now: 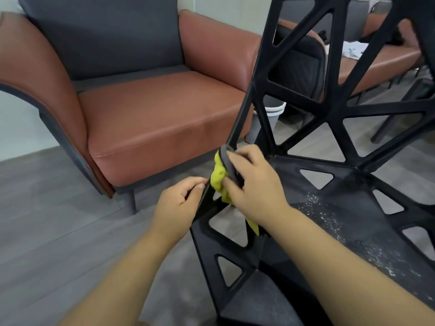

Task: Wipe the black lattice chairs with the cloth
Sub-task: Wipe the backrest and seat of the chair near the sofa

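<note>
1. Two hands work the black lattice chair [334,111]: matt plastic, triangular cut-outs, backrest rising away beyond them.
2. Left hand [179,203] grips its seat rim.
3. Right hand [255,187] clutches a bunched, nubbly yellow cloth [218,178] against that rim.

The chair [329,118] under my hands looks like matt black moulded plastic, its seat dusted with pale specks. My cloth [219,178] is nubbly yellow-green fabric. The armchair [150,114] at far left pairs smooth, faintly sheened brown leather with dull grey cloth.
</note>
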